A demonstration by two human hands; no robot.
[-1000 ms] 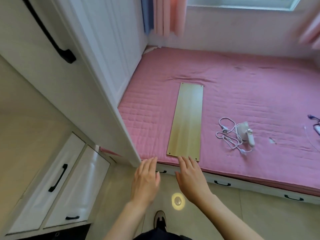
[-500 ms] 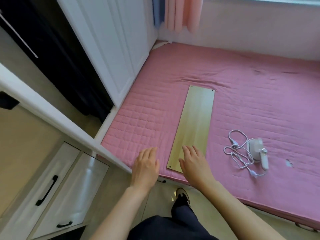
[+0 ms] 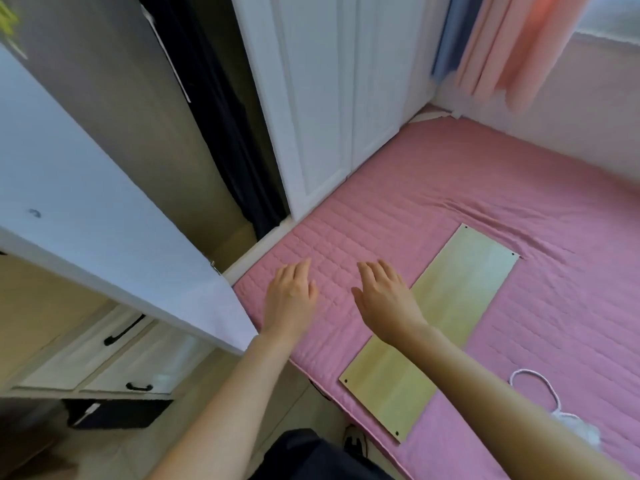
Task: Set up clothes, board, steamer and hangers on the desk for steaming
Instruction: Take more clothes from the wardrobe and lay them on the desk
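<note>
soft daylight enters from the window [image 3: 609, 19] at the upper right, leaving the pink mattress [image 3: 467, 188] bright and evenly lit with faint shadows. the open wardrobe interior [image 3: 214, 116] falls dark. motion blur smears the curtains [image 3: 512, 46] and the lower left corner. wide-angle distortion bends the white door edge [image 3: 114, 251] and cabinet lines.

2 bare forearms reach forward side by side, palms facing down, the left hand [image 3: 290, 295] and the right hand [image 3: 387, 296] near each other but apart, each with fingers straight and loosely spread, thumbs turned inward, gripping nothing.
</note>
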